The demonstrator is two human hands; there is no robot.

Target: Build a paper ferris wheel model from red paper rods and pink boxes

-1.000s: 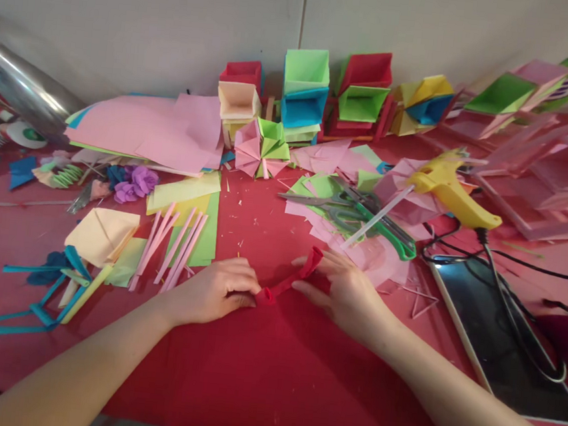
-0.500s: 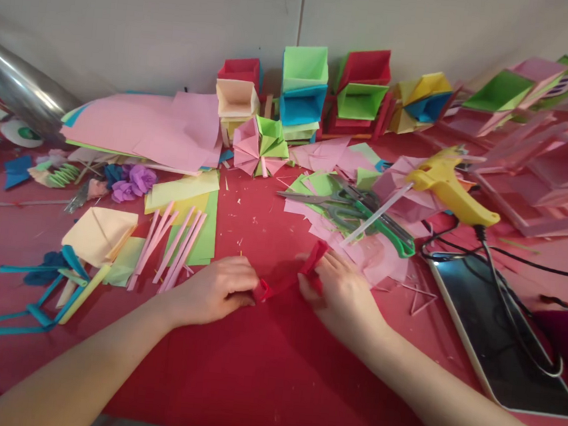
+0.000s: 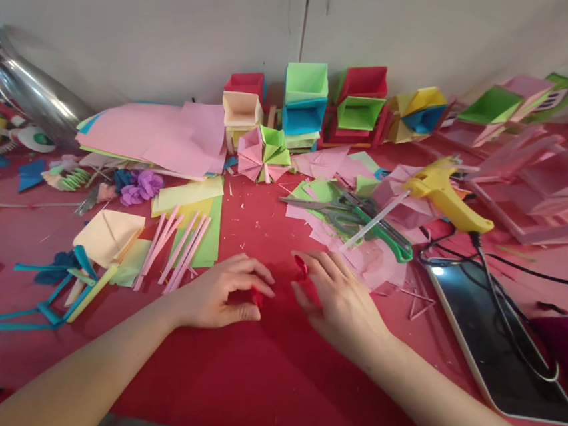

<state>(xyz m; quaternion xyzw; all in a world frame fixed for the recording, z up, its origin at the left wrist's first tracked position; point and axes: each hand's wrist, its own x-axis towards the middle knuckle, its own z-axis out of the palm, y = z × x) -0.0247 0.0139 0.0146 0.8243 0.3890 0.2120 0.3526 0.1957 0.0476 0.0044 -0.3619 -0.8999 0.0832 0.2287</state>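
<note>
L hand (image 3: 229, 291) & R hand (image 3: 343, 306) both low over the red table (image 3: 268, 372), b/w its middle & near edge, well apart from each other. L: thumb & fingers a fair gap apart, small red pc (image 3: 256, 296) showing in the gap; can't tell if it's gripped. R: fingers half curled, red paper strip (image 3: 301, 266) w/ a looped end at the fingertips; grip unclear. Red on red, so can't tell if the 2 bits join. Just L of L hand: pink paper sticks (image 3: 187, 254), partly on green & yellow sheets; further toward L edge, folded peach paper (image 3: 108, 236) & blue strips (image 3: 59, 298). Beyond R hand: scissors (image 3: 309, 204), green cutter (image 3: 397, 247), yellow glue gun (image 3: 449, 192) w/ clear stick, all amid pink & green scraps. Phone (image 3: 503, 341) lies to R, cable across it. Far edge, by wall: coloured paper boxes (image 3: 306, 84) stacked, pink sheets (image 3: 155, 134) to their L.
</note>
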